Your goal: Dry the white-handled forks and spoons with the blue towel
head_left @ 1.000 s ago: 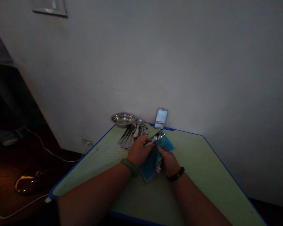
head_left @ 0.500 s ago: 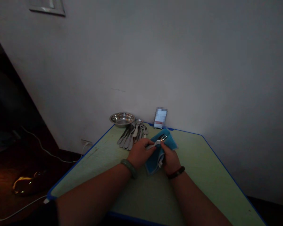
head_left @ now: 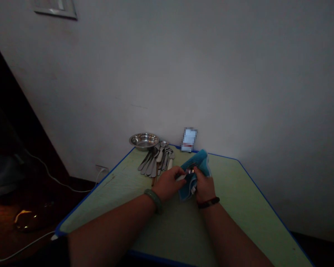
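My left hand (head_left: 168, 183) is closed around the handle of a metal fork (head_left: 187, 172), whose head is mostly wrapped in a blue cloth (head_left: 196, 165). My right hand (head_left: 204, 187) grips that cloth around the fork's head, thumb on top. Both hands are held just above the green table (head_left: 233, 200). A green bangle sits on my left wrist and a dark band on my right.
A pile of metal cutlery (head_left: 157, 161) lies at the table's far left, beside a steel bowl (head_left: 144, 140) at the corner by the wall. A small blurred packet (head_left: 189, 139) leans against the wall. White cables run over the dark floor on the left.
The cloth has been folded up over the fork's head, which showed before. Both hands have shifted slightly right and closer together.
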Available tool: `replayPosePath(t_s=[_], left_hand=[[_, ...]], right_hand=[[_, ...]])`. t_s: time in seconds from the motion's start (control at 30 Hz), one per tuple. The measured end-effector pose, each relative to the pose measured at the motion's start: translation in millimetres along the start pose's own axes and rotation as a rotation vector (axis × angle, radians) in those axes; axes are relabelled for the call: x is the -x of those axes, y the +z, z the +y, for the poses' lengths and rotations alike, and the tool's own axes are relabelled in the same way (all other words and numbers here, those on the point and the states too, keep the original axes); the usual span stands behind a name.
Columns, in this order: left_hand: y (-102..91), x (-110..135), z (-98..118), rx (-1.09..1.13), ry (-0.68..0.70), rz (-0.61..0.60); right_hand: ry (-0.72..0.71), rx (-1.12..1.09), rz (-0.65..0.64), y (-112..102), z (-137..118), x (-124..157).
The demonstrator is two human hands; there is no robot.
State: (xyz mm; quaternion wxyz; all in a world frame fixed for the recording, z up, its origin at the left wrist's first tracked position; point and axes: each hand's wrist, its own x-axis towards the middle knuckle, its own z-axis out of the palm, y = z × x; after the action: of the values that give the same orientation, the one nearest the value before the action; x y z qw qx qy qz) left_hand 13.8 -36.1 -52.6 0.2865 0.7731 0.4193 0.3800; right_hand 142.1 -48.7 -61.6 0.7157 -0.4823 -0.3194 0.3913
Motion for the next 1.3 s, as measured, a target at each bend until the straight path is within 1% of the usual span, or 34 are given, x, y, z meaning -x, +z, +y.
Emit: replayPosePath(t_s=[0.1, 0.23, 0.3, 0.37, 0.47, 0.6, 0.7, 0.8, 0.87, 1.0, 1.07, 1.13, 1.23, 1.3], left_hand=[[0.5, 0, 3, 0.104, 0.001, -0.035], [1.3, 0, 4, 0.222, -0.041, -0.151], [1.1, 1, 4, 0.213, -0.058, -0.187], [0.1, 1, 5, 0.163, -0.056, -0.208], [-2.6, 2, 6, 0.076, -0.041, -0.228], [-5.0, 2, 8, 0.082, -0.038, -0.247], [-5.2, 1, 7, 0.125, -0.068, -0.237], [-5.3, 1, 5, 0.151, -0.155, -0.192], [-6.0, 1, 3, 0.129, -0.187, -0.185], [-9.0, 1, 4, 0.073, -0.189, -0.177], [-10.2, 0, 6, 0.054, -0.187, -0.170], [-10.5, 0, 7, 0.047, -0.183, -0.172], [-9.4, -1, 5, 0.077, -0.188, -0.156], [-8.0, -2, 3, 0.120, -0.202, -0.171]], right_hand=[[-0.044, 0.061, 0.030, 0, -3, 0], [-0.108, 0.123, 0.064, -2, -5, -2], [-0.147, 0.115, 0.094, -4, -4, -6], [-0.152, 0.083, 0.137, -6, -4, -9], [-0.124, 0.000, 0.193, -8, -3, -13], [-0.079, -0.093, 0.210, -6, -3, -13], [-0.051, -0.164, 0.212, -4, -4, -12], [-0.045, -0.241, 0.221, -1, -9, -10], [-0.052, -0.287, 0.217, -1, -13, -9], [-0.039, -0.316, 0.217, -7, -15, -11], [-0.001, -0.325, 0.188, -10, -14, -14], [0.040, -0.350, 0.198, -12, -12, -17], [0.096, -0.443, 0.231, -10, -12, -17], [0.114, -0.500, 0.224, -7, -14, -15]])
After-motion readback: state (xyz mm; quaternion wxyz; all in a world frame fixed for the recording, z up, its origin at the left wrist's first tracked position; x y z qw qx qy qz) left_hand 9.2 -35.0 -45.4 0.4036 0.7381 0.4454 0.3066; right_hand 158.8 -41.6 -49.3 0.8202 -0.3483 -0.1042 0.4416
